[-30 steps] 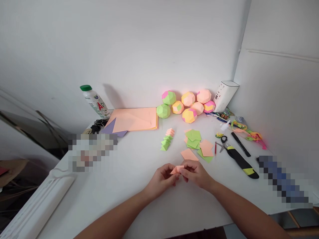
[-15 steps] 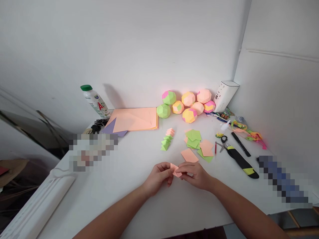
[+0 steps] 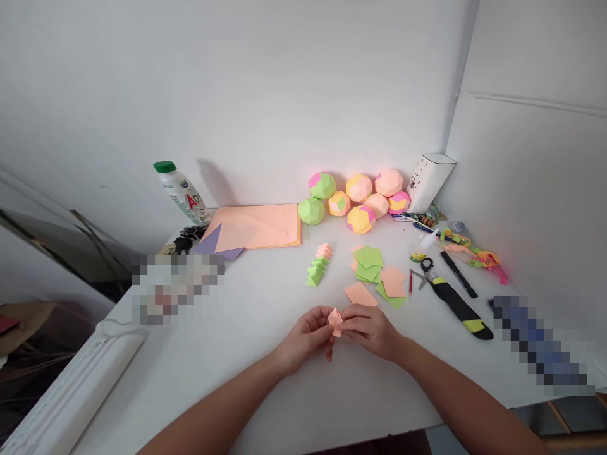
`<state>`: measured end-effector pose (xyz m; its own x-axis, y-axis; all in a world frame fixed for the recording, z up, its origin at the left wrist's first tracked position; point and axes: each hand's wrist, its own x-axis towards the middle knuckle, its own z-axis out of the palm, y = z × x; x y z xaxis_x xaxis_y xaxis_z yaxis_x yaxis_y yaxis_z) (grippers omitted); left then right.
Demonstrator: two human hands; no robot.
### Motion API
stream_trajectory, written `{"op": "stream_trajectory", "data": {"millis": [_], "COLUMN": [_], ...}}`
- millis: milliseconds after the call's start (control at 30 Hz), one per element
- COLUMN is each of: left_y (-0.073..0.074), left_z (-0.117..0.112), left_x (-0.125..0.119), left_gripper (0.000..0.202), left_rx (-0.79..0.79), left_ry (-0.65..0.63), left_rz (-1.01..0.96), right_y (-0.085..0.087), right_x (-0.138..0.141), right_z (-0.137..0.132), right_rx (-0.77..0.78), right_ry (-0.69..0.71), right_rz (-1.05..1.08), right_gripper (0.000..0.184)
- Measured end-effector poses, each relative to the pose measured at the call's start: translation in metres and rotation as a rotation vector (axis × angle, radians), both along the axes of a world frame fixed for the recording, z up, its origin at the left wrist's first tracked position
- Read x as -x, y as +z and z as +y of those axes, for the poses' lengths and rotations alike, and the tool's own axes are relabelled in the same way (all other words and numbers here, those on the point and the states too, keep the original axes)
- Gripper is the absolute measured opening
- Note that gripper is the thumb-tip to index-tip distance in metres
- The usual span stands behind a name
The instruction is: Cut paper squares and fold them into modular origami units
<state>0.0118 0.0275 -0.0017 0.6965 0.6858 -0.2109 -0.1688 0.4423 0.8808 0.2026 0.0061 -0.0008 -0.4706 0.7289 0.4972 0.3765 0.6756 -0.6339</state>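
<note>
Between my two hands is a small folded piece of peach paper (image 3: 335, 321), held just above the white table. My left hand (image 3: 306, 338) pinches its left side between thumb and fingers. On its right side, the fingertips of my right hand (image 3: 372, 332) are closed on the same paper. Beyond the hands lie loose green paper squares (image 3: 368, 262) and peach paper squares (image 3: 393, 281), with one peach square (image 3: 360, 294) close to my right hand. A row of folded green and peach paper units (image 3: 318, 266) sits to their left.
Several faceted paper balls (image 3: 361, 219) stand by the wall, beside peach sheets (image 3: 258, 226) and a green-capped bottle (image 3: 183, 193). At right lie scissors (image 3: 425, 268), a utility knife (image 3: 459, 306), a black pen (image 3: 458, 274) and a white container (image 3: 430, 183). A white roll (image 3: 80, 392) lies at left.
The peach paper has been turned between my fingers and now looks narrower and more upright. My hands have drawn slightly closer around it. Everything else on the table stays put.
</note>
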Motion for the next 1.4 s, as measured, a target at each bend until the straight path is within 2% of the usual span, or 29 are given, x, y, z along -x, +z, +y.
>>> {"op": "stream_trajectory", "data": {"millis": [133, 233, 433, 567, 800, 933, 1067, 1200, 1300, 1400], "left_y": [0.001, 0.002, 0.004, 0.003, 0.000, -0.002, -0.005, -0.004, -0.003, -0.002], "left_z": [-0.002, -0.005, -0.010, -0.013, -0.014, -0.014, -0.015, -0.014, -0.013, -0.011], "left_x": [-0.001, -0.001, -0.002, -0.002, -0.002, -0.002, -0.002, -0.002, -0.002, -0.003], "left_gripper": [0.028, 0.034, 0.044, 0.046, 0.047, 0.045, 0.043, 0.044, 0.045, 0.044], "left_rx": [-0.008, -0.054, -0.159, -0.180, -0.195, -0.233, -0.315, -0.234, -0.157, -0.087], "left_ry": [0.015, 0.024, -0.001, 0.005, 0.065, 0.083, 0.067, 0.032, 0.057, 0.098], "left_rz": [0.032, 0.045, 0.090, 0.095, 0.136, 0.124, 0.136, 0.120, 0.103, 0.092], "right_y": [-0.003, -0.001, 0.001, -0.003, 0.000, -0.002, -0.007, -0.008, -0.007, -0.005], "right_x": [0.000, 0.003, 0.010, 0.011, 0.012, 0.016, 0.018, 0.015, 0.012, 0.009], "right_z": [0.000, -0.001, -0.005, -0.006, -0.005, -0.007, -0.011, -0.012, -0.011, -0.008], "right_rx": [0.091, 0.202, 0.732, 0.884, 0.916, 0.864, 0.820, 0.806, 0.677, 0.375], "right_ry": [0.015, -0.025, -0.093, -0.120, -0.094, -0.091, -0.137, -0.103, -0.073, -0.052], "right_rz": [0.031, 0.101, 0.373, 0.483, 0.521, 0.525, 0.441, 0.402, 0.317, 0.163], "right_gripper": [0.017, 0.014, 0.009, 0.012, 0.015, 0.026, 0.032, 0.029, 0.030, 0.030]}}
